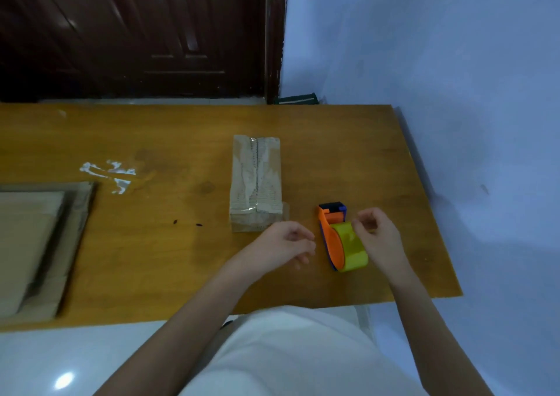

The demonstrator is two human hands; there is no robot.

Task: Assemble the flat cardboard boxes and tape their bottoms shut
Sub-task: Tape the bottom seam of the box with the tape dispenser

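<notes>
1. Neither hand has hold of anything: my right hand (374, 238) hovers with loosely curled fingers over the orange dispenser with its yellow tape roll (342, 241), and my left hand (288, 244) hangs relaxed just left of it.
2. I judge one small box finished; fetching the next flat comes up.
3. Just beyond my left hand stands the narrow brown cardboard box (256, 180), its taped seam facing up, glossy and wrinkled.
4. Far to the left lies a stack of flattened cardboard (36, 244), blurred, on the wooden table (181, 274).
</notes>
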